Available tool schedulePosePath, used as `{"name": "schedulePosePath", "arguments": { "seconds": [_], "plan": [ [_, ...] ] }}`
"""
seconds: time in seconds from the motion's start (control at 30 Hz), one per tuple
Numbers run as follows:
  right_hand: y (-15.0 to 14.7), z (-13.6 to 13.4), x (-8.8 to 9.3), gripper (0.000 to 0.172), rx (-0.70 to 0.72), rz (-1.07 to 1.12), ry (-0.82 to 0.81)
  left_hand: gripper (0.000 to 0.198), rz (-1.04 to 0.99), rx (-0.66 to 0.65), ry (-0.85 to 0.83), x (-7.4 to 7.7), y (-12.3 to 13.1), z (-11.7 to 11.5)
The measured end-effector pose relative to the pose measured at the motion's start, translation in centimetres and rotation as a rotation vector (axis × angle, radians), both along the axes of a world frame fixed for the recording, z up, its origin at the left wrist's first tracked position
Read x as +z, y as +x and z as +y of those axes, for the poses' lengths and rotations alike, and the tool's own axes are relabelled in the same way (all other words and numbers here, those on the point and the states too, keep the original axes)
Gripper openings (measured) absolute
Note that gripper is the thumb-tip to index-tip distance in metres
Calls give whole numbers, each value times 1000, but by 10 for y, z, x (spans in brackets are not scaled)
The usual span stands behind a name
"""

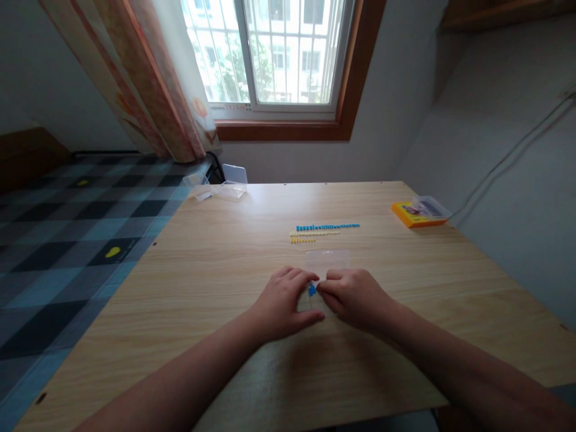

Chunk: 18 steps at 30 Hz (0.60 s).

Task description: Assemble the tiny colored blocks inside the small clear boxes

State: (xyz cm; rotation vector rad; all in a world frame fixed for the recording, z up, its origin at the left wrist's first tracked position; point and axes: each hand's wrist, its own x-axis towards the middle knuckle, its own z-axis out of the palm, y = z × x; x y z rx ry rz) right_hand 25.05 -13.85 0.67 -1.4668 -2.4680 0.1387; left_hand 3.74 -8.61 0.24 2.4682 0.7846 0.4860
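Three rows of pieces (pixel 315 234) | orange case (pixel 407 217) right | fingers (pixel 335 289) overlap clear box (pixel 327 260)

On the table (pixel 225 258), three rows of pieces (pixel 315 227) lie behind the box (pixel 327 260).

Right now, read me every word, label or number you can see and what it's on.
No text here reads clearly.
Yellow box: lettering, too small and blurred to read.
Checked cover: writing beside a yellow heart, too small to read.
Window frame: tiny marks, possibly not text.
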Motion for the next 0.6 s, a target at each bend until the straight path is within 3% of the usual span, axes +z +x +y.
{"name": "schedulePosePath", "arguments": {
  "seconds": [0.13, 0.27, 0.43, 0.6],
  "plan": [
    [6, -4, 8, 22, 35, 67, 148, 56, -7, 9, -1, 0, 0, -1],
    [20, 9, 37, 29, -36, 132, 311, 59, 2, 22, -1, -2, -1, -1],
    [33, 83, 71, 22, -185, -6, 126, 60, 0, 22, -29, -1, -1, -1],
    [18, 172, 63, 24, -201, 3, -189, 61, -11, 26, -45, 0, -1, -1]
  ]
}}
